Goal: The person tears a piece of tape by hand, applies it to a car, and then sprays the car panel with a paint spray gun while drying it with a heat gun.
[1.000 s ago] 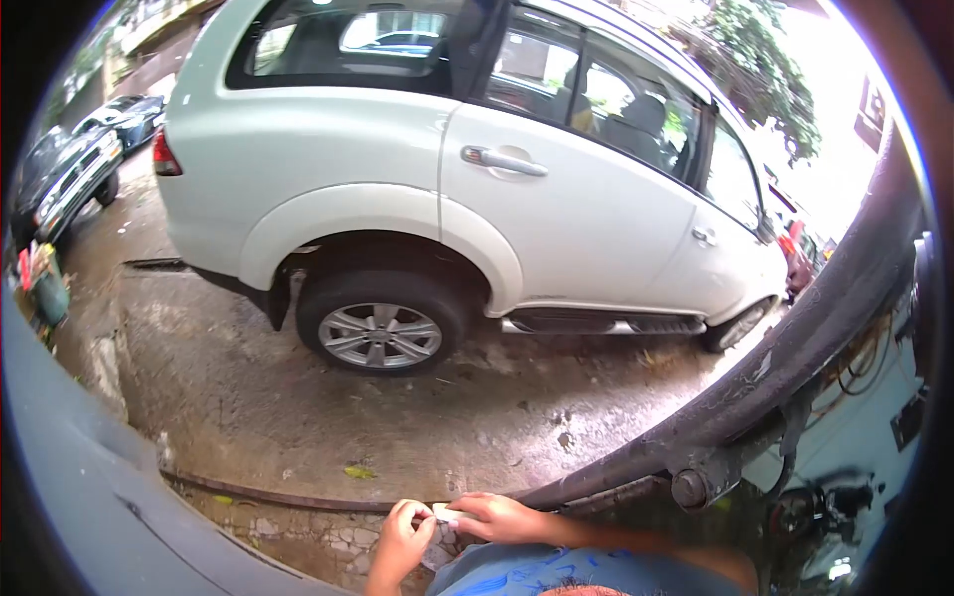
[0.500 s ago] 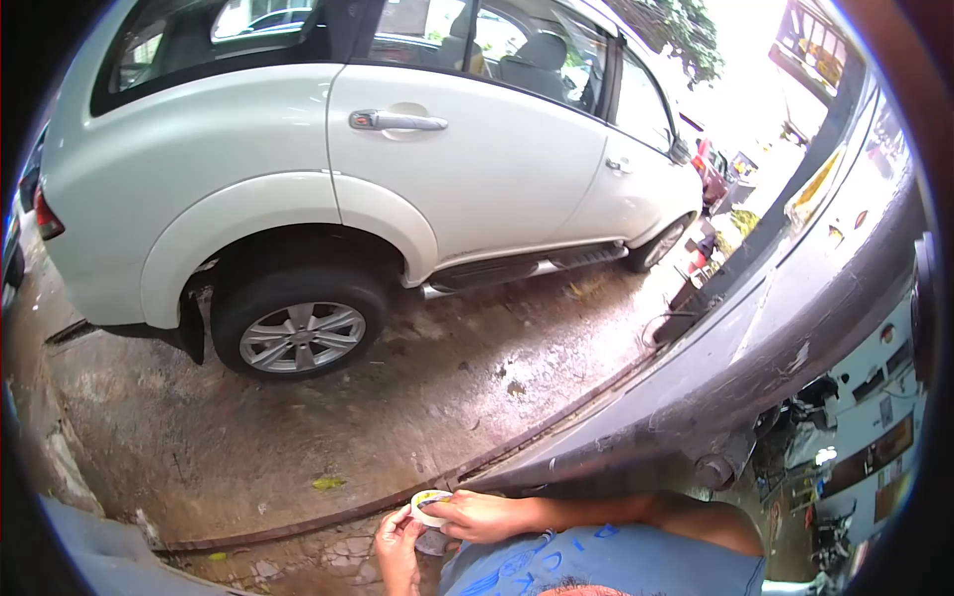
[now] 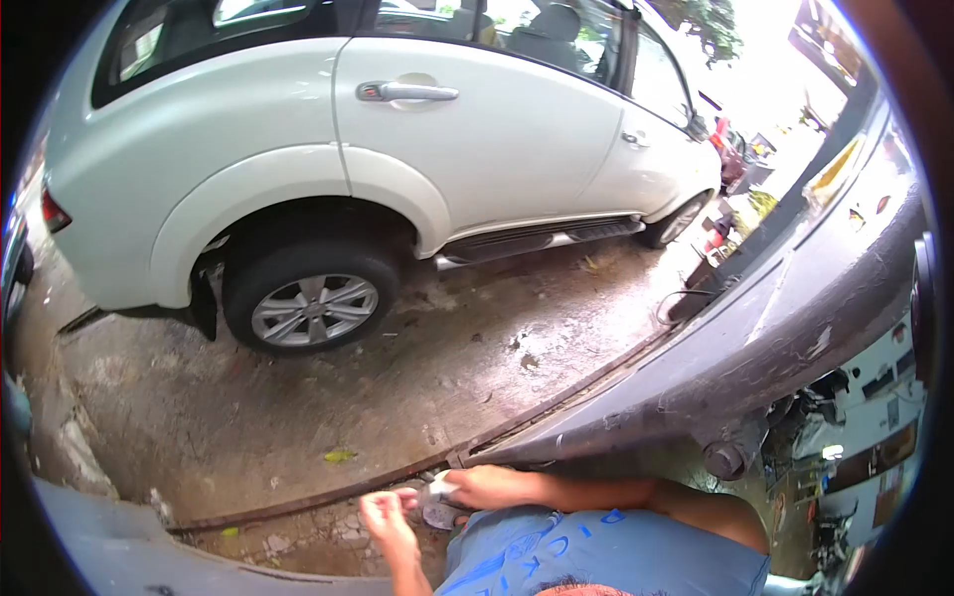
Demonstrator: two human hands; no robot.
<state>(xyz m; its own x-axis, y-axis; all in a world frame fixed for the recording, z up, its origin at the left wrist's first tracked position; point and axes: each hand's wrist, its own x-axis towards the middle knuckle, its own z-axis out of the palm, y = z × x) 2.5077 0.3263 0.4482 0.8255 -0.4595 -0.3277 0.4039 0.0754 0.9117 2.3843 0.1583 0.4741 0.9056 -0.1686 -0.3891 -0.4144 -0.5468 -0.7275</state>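
Note:
My right hand (image 3: 479, 487) is closed around a small whitish roll (image 3: 438, 485), which looks like tape and is partly covered by the fingers. Just left of it, my left hand (image 3: 388, 517) is raised with its fingertips pinched together, apart from the roll. Whatever those fingertips hold is too small to make out. Both hands are at the bottom of the view, in front of the blue shirt (image 3: 566, 546).
A white car (image 3: 487, 139) stands beyond the hands on stained concrete (image 3: 467, 368). A dark curved metal body (image 3: 696, 377) with a round bolt-like end (image 3: 727, 457) lies at the right. A yellow-green leaf (image 3: 339, 456) rests near a metal floor edge (image 3: 298, 505).
The view has turned toward the right. The roll first showed between both hands; now my left hand has moved off it to the left, while my right hand keeps hold of it.

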